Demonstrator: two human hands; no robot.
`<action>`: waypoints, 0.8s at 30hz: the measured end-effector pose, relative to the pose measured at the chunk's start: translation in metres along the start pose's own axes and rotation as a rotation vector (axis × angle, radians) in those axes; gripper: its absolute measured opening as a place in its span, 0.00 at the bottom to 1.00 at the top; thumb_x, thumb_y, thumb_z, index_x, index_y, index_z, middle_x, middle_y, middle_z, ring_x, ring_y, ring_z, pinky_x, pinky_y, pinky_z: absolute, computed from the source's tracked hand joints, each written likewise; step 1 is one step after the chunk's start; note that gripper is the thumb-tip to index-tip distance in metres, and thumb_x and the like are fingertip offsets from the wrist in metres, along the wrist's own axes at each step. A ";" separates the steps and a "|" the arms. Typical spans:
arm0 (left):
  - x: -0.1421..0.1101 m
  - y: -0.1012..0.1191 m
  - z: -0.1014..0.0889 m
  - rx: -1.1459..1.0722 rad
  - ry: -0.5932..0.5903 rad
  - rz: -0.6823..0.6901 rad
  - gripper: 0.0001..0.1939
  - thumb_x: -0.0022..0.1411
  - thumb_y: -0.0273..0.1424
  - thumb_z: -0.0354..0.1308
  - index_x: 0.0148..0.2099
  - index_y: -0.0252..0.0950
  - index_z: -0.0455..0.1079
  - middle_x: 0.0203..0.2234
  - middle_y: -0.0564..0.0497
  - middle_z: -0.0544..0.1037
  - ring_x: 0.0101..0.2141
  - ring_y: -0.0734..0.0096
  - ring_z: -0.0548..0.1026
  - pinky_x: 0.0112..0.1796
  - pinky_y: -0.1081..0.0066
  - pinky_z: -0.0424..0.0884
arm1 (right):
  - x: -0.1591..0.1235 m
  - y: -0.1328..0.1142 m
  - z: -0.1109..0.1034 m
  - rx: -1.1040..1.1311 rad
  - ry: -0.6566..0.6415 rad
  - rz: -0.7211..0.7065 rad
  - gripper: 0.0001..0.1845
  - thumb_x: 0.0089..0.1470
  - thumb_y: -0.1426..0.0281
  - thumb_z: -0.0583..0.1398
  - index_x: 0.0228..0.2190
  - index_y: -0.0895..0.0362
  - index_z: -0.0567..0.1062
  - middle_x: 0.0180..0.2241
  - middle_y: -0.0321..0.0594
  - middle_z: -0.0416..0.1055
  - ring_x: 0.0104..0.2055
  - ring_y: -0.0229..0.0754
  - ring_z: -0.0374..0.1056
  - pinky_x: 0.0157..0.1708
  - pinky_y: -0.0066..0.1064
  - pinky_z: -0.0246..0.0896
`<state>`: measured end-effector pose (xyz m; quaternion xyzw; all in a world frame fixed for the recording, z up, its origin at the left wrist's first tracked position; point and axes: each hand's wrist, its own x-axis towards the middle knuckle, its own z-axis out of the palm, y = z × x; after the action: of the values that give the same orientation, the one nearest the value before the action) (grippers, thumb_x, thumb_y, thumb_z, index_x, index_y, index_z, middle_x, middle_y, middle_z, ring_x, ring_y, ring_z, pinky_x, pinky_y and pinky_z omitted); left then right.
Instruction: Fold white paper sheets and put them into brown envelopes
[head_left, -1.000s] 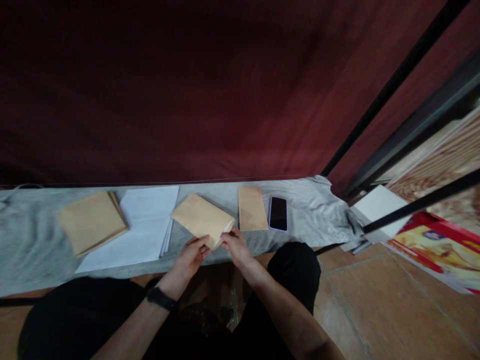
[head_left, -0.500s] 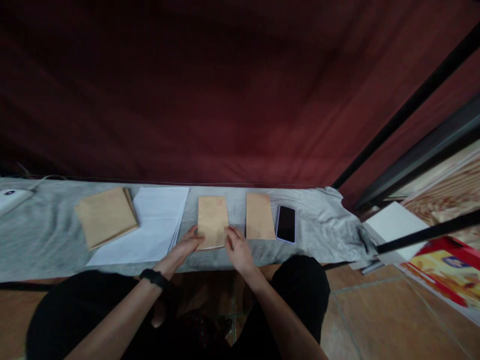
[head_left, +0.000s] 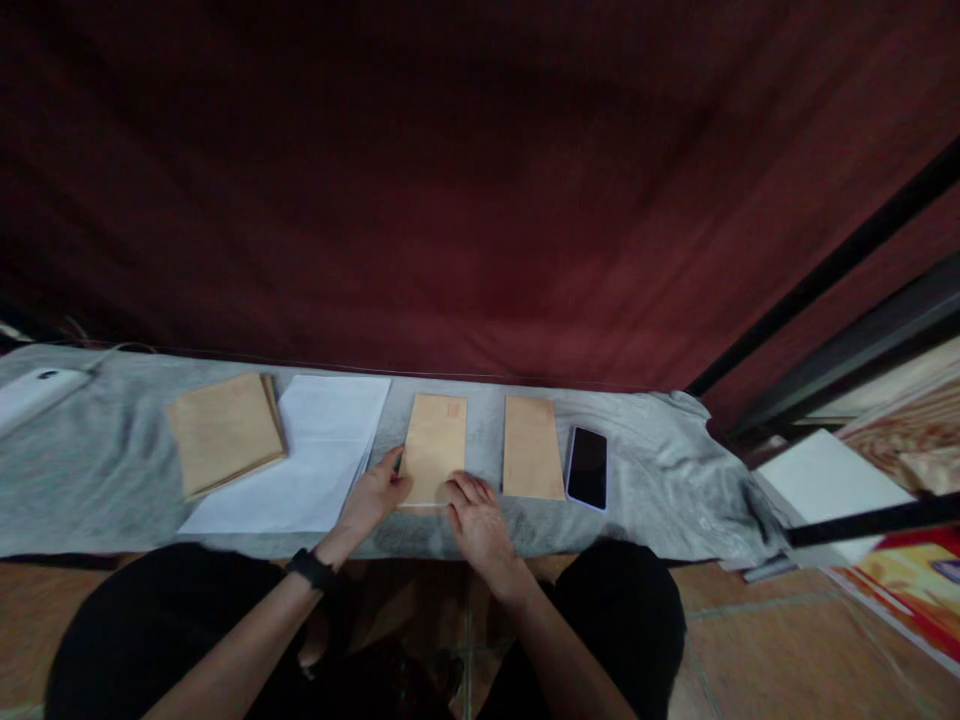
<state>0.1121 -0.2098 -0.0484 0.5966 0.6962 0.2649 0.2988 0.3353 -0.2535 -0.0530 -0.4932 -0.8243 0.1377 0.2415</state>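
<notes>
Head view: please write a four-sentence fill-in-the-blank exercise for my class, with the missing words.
The left hand and right hand touch one brown ____. The phone lies nearer the ____ hand. A black band circles the ____ wrist. The brown stack rests partly on white ____.

Missing words: envelope; right; left; paper.

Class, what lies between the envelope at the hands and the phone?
Between the handled envelope and the phone, a second brown envelope lies flat on grey cloth, as the head view shows.
</notes>
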 end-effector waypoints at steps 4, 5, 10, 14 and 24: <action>0.017 0.016 0.002 0.329 0.221 0.350 0.25 0.67 0.35 0.47 0.63 0.34 0.65 0.51 0.39 0.76 0.52 0.56 0.74 0.55 0.57 0.68 | 0.001 -0.004 -0.001 -0.020 -0.001 -0.007 0.20 0.63 0.74 0.56 0.56 0.54 0.71 0.60 0.43 0.68 0.61 0.46 0.64 0.62 0.41 0.56; 0.025 0.022 0.006 0.349 0.231 0.430 0.25 0.70 0.35 0.44 0.64 0.34 0.64 0.57 0.39 0.73 0.58 0.57 0.70 0.58 0.57 0.65 | 0.001 -0.004 -0.001 -0.028 -0.006 -0.007 0.20 0.63 0.74 0.56 0.56 0.54 0.71 0.60 0.44 0.68 0.61 0.46 0.64 0.62 0.41 0.56; 0.086 0.049 0.031 0.553 0.051 0.546 0.30 0.73 0.41 0.36 0.71 0.33 0.55 0.69 0.41 0.59 0.69 0.58 0.54 0.66 0.55 0.50 | 0.003 -0.003 -0.004 -0.041 -0.023 -0.010 0.19 0.63 0.73 0.57 0.55 0.55 0.71 0.58 0.44 0.69 0.58 0.47 0.65 0.61 0.41 0.57; 0.125 0.048 0.041 0.639 -0.077 0.577 0.31 0.73 0.42 0.36 0.72 0.37 0.53 0.70 0.45 0.58 0.69 0.61 0.53 0.67 0.56 0.46 | 0.002 -0.002 -0.007 -0.015 -0.032 -0.034 0.19 0.64 0.73 0.56 0.55 0.55 0.69 0.59 0.44 0.68 0.57 0.46 0.65 0.60 0.39 0.57; 0.119 0.031 0.043 0.551 -0.199 0.754 0.29 0.74 0.41 0.38 0.72 0.40 0.52 0.71 0.50 0.56 0.70 0.67 0.50 0.68 0.60 0.41 | 0.003 -0.008 -0.014 -0.014 -0.073 -0.008 0.20 0.63 0.73 0.56 0.57 0.54 0.68 0.57 0.46 0.69 0.56 0.49 0.65 0.58 0.43 0.57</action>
<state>0.1515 -0.0870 -0.0665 0.8871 0.4435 0.1019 0.0777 0.3359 -0.2550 -0.0370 -0.4861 -0.8355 0.1489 0.2084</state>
